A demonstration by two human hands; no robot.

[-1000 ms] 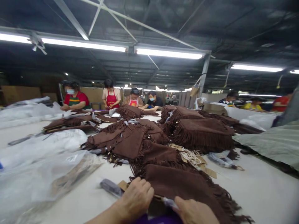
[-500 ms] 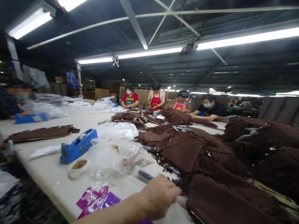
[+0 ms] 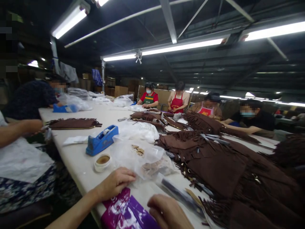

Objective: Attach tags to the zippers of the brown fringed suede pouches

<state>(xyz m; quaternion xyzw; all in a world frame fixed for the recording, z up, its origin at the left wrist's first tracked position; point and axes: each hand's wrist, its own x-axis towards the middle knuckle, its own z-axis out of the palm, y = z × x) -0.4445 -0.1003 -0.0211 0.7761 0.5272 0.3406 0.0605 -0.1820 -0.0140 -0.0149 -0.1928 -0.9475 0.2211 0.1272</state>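
Presently left hand (image 3: 116,183) rests half-curled, gripping nothing, fingertips on crinkled clear plastic bags (image 3: 143,156) just beyond it; right hand (image 3: 166,213), grip indeterminate, beside glossy purple packet (image 3: 126,211) on white worktable (image 3: 78,159), dim workshop.

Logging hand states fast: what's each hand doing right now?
Left hand: fingers curled, resting on the clear plastic bag; grip cannot be told.
Right hand: loosely curled by the purple bag, nothing visibly held.

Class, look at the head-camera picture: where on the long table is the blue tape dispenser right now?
The blue plastic tape dispenser sits left of centre on the white table, just behind the small round tin and left of the clear plastic bags.
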